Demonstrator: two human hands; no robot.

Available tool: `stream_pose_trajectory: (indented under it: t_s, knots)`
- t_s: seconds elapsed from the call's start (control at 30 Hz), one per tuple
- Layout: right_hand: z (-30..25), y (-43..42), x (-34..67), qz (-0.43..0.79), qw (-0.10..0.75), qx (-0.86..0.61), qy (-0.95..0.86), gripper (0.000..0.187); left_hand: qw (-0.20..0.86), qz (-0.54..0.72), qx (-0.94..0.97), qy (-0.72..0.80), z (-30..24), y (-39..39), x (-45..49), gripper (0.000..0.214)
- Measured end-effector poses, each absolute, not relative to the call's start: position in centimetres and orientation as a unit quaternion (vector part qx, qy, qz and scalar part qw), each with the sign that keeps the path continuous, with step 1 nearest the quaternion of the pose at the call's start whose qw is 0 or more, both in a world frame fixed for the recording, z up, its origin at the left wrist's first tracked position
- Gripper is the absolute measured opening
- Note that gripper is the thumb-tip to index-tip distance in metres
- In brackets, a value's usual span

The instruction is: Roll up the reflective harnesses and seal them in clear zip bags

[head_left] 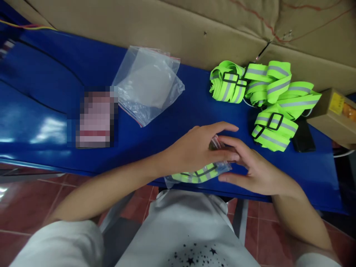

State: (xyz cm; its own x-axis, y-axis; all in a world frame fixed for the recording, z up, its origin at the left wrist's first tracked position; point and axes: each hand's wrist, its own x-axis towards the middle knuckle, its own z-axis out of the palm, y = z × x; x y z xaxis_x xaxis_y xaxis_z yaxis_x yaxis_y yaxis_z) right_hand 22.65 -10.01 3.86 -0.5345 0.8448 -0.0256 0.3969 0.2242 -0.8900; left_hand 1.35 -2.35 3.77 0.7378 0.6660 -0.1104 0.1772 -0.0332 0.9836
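A clear zip bag (224, 167) with a folded neon-green reflective strap (198, 175) in it is at the table's front edge, partly covered by my hands. My left hand (194, 148) lies over the bag, its fingers closed on the upper part near the red zip line, with one finger stretched out to the right. From the right, my right hand (253, 163) meets it. Its fingertips touch the bag's zip edge, while the thumb is spread apart below. The inner fingers of both hands are partly hidden.
Several rolled green reflective straps (271, 85) lie at the back right, beside a black flat object (304, 135) and a cardboard box (328, 115). Clear plastic bags (151, 81) lie back left of centre, near a blurred-out rectangular object (94, 118). Blue covering (133, 144) spreads over the table.
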Motion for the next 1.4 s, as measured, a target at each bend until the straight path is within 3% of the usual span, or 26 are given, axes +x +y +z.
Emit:
stream_pose_trajectory:
  t_s: [0.17,0.27,0.43,0.67,0.77,0.97,1.17,1.23,1.33,1.4]
  knots:
    - [2.6,-8.5,23.0,0.539,0.289,-0.464,-0.641,0.035,0.812,0.100,0.486,0.307,2.6,0.0,0.8,0.090]
    - [2.4,-7.7,23.5,0.559,0.310,-0.487,-0.595,0.023,0.848,0.056,0.447,0.278,1.3,0.8,0.2,0.087]
    - [3.1,-7.9,24.1,0.605,0.299,-0.491,-0.551,0.031,0.840,0.087,0.489,0.220,0.3,-1.1,0.5,0.045]
    - [2.6,-7.8,24.3,0.769,0.241,-0.332,-0.490,0.053,0.767,0.137,0.578,0.245,0.3,-2.1,0.8,0.034]
    - [1.8,-7.3,23.3,0.795,0.243,-0.330,-0.447,0.065,0.736,0.156,0.602,0.268,-0.2,-1.8,0.7,0.029]
    - [2.5,-8.1,22.6,0.639,0.280,-0.434,-0.570,0.056,0.753,0.167,0.562,0.299,-0.7,-1.2,0.9,0.033]
    - [3.6,-8.1,23.6,0.229,0.383,-0.531,-0.721,0.044,0.765,0.246,0.493,0.332,1.0,-0.6,0.3,0.048]
    - [3.3,-7.7,23.8,0.236,0.376,-0.544,-0.712,0.038,0.768,0.259,0.477,0.339,1.6,-0.5,0.1,0.053]
    - [2.7,-7.2,24.0,0.389,0.366,-0.548,-0.643,0.027,0.762,0.281,0.474,0.340,1.9,-0.6,0.0,0.055]
    - [2.5,-7.1,24.1,0.453,0.380,-0.549,-0.590,0.032,0.755,0.282,0.481,0.345,1.5,-0.5,0.0,0.057]
